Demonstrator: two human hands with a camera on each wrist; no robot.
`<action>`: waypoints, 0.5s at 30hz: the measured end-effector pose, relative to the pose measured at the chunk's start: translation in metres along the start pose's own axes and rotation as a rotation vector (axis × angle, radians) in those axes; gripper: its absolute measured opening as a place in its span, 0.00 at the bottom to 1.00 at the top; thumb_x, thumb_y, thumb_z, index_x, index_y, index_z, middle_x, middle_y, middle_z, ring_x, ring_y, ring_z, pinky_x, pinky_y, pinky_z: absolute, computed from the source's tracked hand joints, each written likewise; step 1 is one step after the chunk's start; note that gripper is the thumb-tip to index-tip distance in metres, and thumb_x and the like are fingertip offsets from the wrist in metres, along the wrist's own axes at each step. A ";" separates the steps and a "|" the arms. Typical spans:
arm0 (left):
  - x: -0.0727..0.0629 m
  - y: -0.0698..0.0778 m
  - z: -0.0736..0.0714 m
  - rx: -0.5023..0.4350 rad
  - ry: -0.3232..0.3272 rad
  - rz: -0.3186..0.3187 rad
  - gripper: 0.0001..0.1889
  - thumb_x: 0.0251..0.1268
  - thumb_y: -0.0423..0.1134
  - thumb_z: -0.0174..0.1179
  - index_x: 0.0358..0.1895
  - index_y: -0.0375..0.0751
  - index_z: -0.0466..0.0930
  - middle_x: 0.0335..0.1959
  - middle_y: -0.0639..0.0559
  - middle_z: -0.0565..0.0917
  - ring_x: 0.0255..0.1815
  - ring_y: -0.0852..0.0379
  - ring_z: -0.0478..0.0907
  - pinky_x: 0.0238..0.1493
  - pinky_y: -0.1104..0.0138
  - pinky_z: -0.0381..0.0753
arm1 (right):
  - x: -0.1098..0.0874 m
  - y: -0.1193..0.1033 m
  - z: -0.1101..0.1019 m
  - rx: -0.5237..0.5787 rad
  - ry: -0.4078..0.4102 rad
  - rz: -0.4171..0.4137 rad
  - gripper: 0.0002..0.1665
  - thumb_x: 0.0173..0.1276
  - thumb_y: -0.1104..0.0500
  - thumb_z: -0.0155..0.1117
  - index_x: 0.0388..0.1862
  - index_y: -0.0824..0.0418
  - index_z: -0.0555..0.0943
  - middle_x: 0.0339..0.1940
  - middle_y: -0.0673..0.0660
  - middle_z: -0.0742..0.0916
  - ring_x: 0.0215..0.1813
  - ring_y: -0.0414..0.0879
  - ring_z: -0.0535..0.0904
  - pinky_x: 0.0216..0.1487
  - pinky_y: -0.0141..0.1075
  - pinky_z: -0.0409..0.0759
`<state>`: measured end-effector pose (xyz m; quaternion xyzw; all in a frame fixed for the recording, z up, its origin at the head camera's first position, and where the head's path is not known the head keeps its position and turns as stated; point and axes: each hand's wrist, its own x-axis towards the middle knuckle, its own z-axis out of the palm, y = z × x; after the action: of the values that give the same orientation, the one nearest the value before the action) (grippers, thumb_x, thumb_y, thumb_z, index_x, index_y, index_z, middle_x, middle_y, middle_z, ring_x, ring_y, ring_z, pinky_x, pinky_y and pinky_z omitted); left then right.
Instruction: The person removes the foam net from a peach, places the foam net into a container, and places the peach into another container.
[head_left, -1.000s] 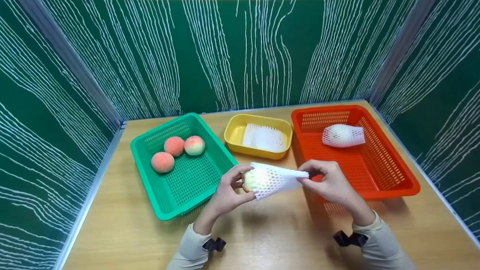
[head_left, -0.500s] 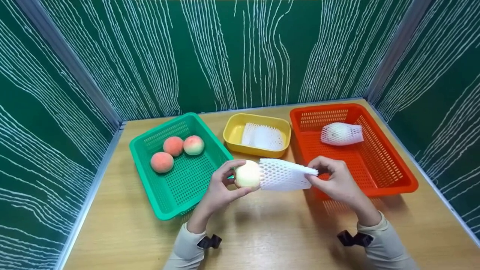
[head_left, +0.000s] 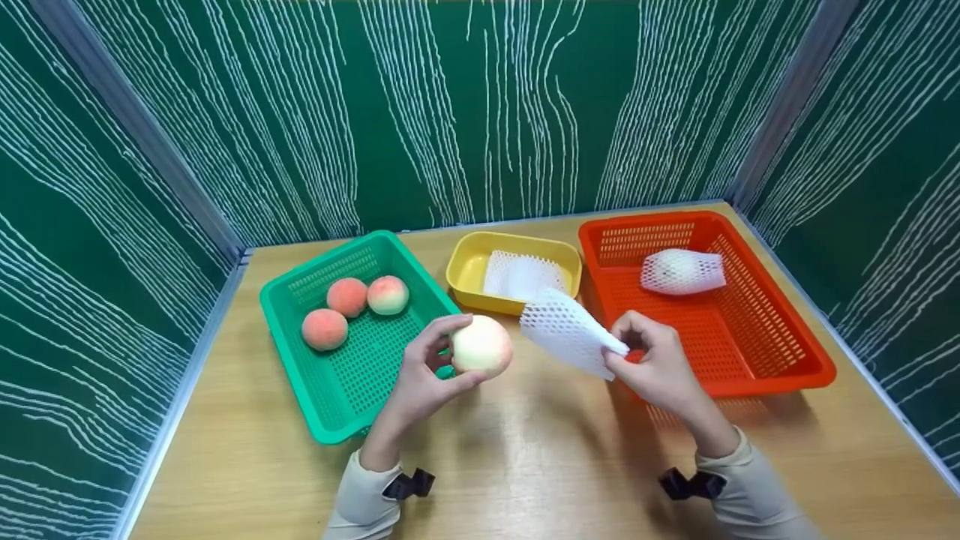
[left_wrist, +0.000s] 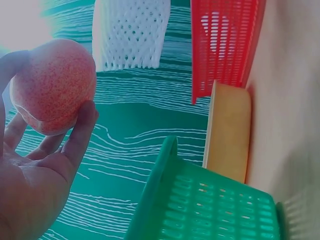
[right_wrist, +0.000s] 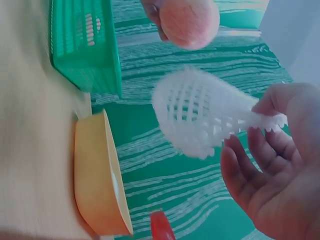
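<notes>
My left hand (head_left: 430, 369) holds a pale pink peach (head_left: 484, 347) between thumb and fingers, above the table. In the left wrist view the same peach (left_wrist: 55, 86) shows its red, speckled side. My right hand (head_left: 654, 361) pinches one end of a white foam net sleeve (head_left: 568, 330), whose other end hangs open toward the peach. A gap separates sleeve and peach. The right wrist view shows the foam net (right_wrist: 192, 112) with its mouth spread and its far end gathered under the thumb.
At left, a green basket (head_left: 300, 390) holds 3 peaches (head_left: 347, 298). Behind the hands, a yellow tray (head_left: 469, 266) contains white foam nets (head_left: 525, 276). On the right stands a red basket (head_left: 787, 341) with a net-wrapped fruit (head_left: 681, 271). Green, white-streaked walls surround the wooden table (head_left: 517, 480).
The peach has come out of the foam net as my left hand drew it left. My right hand moved slightly right, and the net now tilts with its mouth raised.
</notes>
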<state>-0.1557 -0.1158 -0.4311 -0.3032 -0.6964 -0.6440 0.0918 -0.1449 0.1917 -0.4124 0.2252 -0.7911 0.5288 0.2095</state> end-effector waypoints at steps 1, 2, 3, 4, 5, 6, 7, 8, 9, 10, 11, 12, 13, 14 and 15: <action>0.000 0.001 -0.001 0.005 0.001 0.000 0.32 0.48 0.25 0.73 0.60 0.30 0.73 0.60 0.39 0.74 0.48 0.45 0.78 0.39 0.58 0.83 | 0.001 -0.001 0.004 -0.004 0.019 -0.008 0.16 0.44 0.83 0.64 0.23 0.66 0.73 0.20 0.53 0.78 0.25 0.40 0.74 0.26 0.27 0.75; -0.001 -0.002 -0.002 0.009 0.001 -0.006 0.32 0.48 0.26 0.73 0.61 0.32 0.73 0.60 0.40 0.74 0.49 0.46 0.78 0.40 0.57 0.83 | 0.003 -0.005 0.008 -0.009 0.038 -0.010 0.15 0.44 0.83 0.64 0.23 0.67 0.73 0.20 0.54 0.78 0.25 0.41 0.74 0.25 0.27 0.76; -0.001 -0.006 -0.003 0.013 0.002 -0.009 0.32 0.48 0.26 0.73 0.61 0.34 0.73 0.61 0.41 0.73 0.49 0.45 0.78 0.41 0.56 0.83 | 0.004 -0.005 0.014 -0.016 0.061 -0.013 0.15 0.43 0.83 0.64 0.22 0.68 0.73 0.19 0.55 0.78 0.25 0.41 0.74 0.25 0.27 0.76; -0.002 -0.010 -0.004 0.017 0.005 -0.012 0.33 0.48 0.27 0.74 0.61 0.35 0.73 0.61 0.42 0.73 0.50 0.45 0.78 0.42 0.56 0.83 | 0.006 -0.006 0.019 -0.027 0.086 -0.009 0.14 0.43 0.83 0.64 0.22 0.68 0.72 0.19 0.55 0.78 0.24 0.41 0.74 0.25 0.27 0.76; -0.004 -0.013 -0.005 0.020 0.007 -0.017 0.33 0.48 0.28 0.74 0.62 0.37 0.73 0.61 0.43 0.73 0.50 0.45 0.78 0.43 0.55 0.83 | 0.007 -0.003 0.025 -0.033 0.114 -0.009 0.14 0.43 0.82 0.64 0.22 0.69 0.72 0.19 0.55 0.78 0.24 0.42 0.75 0.24 0.28 0.76; -0.005 -0.014 -0.006 0.023 0.010 -0.020 0.33 0.49 0.30 0.74 0.62 0.39 0.73 0.61 0.44 0.73 0.51 0.45 0.78 0.43 0.55 0.83 | 0.009 0.001 0.032 -0.043 0.143 -0.008 0.14 0.43 0.82 0.64 0.22 0.69 0.73 0.19 0.55 0.78 0.24 0.43 0.75 0.24 0.28 0.76; -0.005 -0.013 -0.006 0.027 0.012 -0.022 0.33 0.50 0.31 0.75 0.62 0.40 0.73 0.61 0.45 0.73 0.52 0.46 0.77 0.44 0.55 0.83 | 0.011 0.005 0.038 -0.049 0.172 -0.004 0.14 0.43 0.81 0.65 0.22 0.68 0.73 0.20 0.55 0.78 0.24 0.43 0.75 0.23 0.27 0.75; -0.006 -0.013 -0.006 0.028 0.013 -0.024 0.32 0.50 0.33 0.74 0.62 0.42 0.73 0.62 0.46 0.73 0.52 0.46 0.77 0.45 0.55 0.83 | 0.013 0.009 0.045 -0.059 0.199 -0.001 0.14 0.43 0.81 0.65 0.22 0.68 0.73 0.20 0.54 0.78 0.24 0.43 0.75 0.23 0.27 0.75; -0.005 -0.013 -0.007 0.030 0.012 -0.021 0.32 0.51 0.34 0.75 0.62 0.42 0.73 0.62 0.46 0.73 0.52 0.46 0.77 0.45 0.55 0.82 | 0.016 0.014 0.050 -0.071 0.226 0.002 0.14 0.43 0.80 0.66 0.22 0.67 0.73 0.20 0.54 0.79 0.24 0.43 0.75 0.23 0.27 0.75; -0.005 -0.012 -0.007 0.030 0.009 -0.016 0.32 0.51 0.35 0.75 0.62 0.42 0.73 0.62 0.46 0.73 0.53 0.46 0.77 0.45 0.55 0.82 | 0.020 0.018 0.055 -0.080 0.252 0.007 0.13 0.44 0.79 0.66 0.22 0.66 0.74 0.20 0.54 0.79 0.24 0.43 0.76 0.23 0.26 0.74; -0.004 -0.011 -0.006 0.030 0.004 -0.012 0.32 0.51 0.35 0.74 0.62 0.43 0.73 0.62 0.46 0.73 0.53 0.46 0.77 0.45 0.55 0.82 | 0.023 0.023 0.059 -0.089 0.275 0.013 0.14 0.44 0.78 0.67 0.23 0.65 0.74 0.21 0.54 0.80 0.24 0.43 0.76 0.23 0.26 0.75; -0.003 -0.011 -0.006 0.032 -0.002 -0.008 0.32 0.51 0.35 0.74 0.62 0.43 0.73 0.62 0.47 0.73 0.53 0.46 0.77 0.45 0.55 0.82 | 0.027 0.025 0.063 -0.100 0.296 0.019 0.14 0.44 0.77 0.68 0.23 0.64 0.74 0.21 0.53 0.80 0.24 0.42 0.76 0.24 0.25 0.75; -0.002 -0.011 -0.006 0.031 -0.007 -0.003 0.32 0.51 0.35 0.74 0.62 0.43 0.73 0.62 0.46 0.73 0.53 0.46 0.77 0.45 0.55 0.82 | 0.030 0.026 0.066 -0.108 0.312 0.025 0.13 0.45 0.76 0.69 0.23 0.64 0.74 0.21 0.53 0.80 0.25 0.42 0.76 0.24 0.25 0.75; -0.002 -0.010 -0.006 0.030 -0.010 -0.001 0.32 0.51 0.34 0.75 0.62 0.43 0.73 0.62 0.46 0.73 0.53 0.46 0.77 0.45 0.55 0.82 | 0.034 0.027 0.068 -0.119 0.325 0.031 0.13 0.45 0.75 0.69 0.23 0.64 0.74 0.22 0.54 0.81 0.25 0.42 0.77 0.25 0.26 0.76; -0.001 -0.009 -0.006 0.032 -0.011 0.000 0.32 0.50 0.33 0.75 0.62 0.42 0.74 0.61 0.46 0.73 0.53 0.46 0.77 0.45 0.55 0.83 | 0.037 0.028 0.070 -0.128 0.334 0.040 0.13 0.46 0.74 0.69 0.23 0.63 0.74 0.22 0.54 0.81 0.25 0.42 0.77 0.26 0.26 0.77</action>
<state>-0.1612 -0.1222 -0.4384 -0.3052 -0.7069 -0.6313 0.0929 -0.1982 0.1309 -0.4369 0.1046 -0.7818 0.5113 0.3411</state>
